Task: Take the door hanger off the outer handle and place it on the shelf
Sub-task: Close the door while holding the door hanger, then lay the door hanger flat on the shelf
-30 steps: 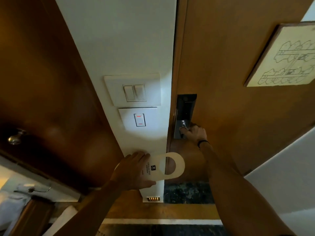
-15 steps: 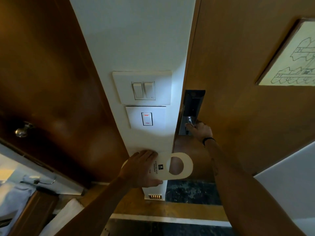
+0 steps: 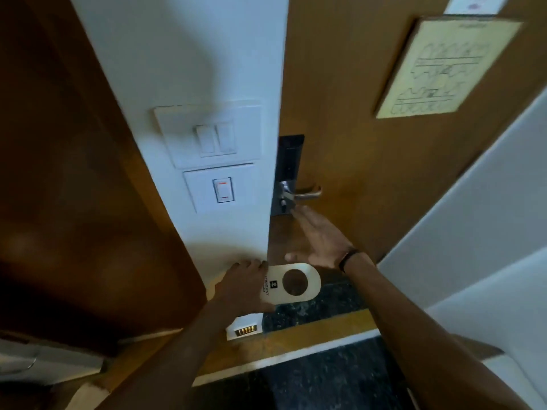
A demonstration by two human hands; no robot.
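While the left hand [image 3: 242, 287] grips one end of the single door hanger [image 3: 291, 282], fingers curled over its top edge and thumb beneath, the round hole end of the card juts out to that hand's right, off any handle and held in the air above the dark floor. Just above the hanger's hole end the right hand [image 3: 318, 236] is spread flat and empty, palm toward the door [image 3: 370, 113], its fingertips just below the one lever handle [image 3: 307, 193] without touching it. A dark band circles the right wrist.

Counted: one hanger, one handle on one dark lock plate [image 3: 287, 173], two hands, two switch plates [image 3: 211, 137] stacked on the white wall above the left hand, and one framed floor plan [image 3: 444, 69] on the door up and right of the right hand.

Half a second back the right hand was closed on the handle; it has since let go and dropped away, leaving the lever bare. The left hand's hold on the hanger is unchanged.
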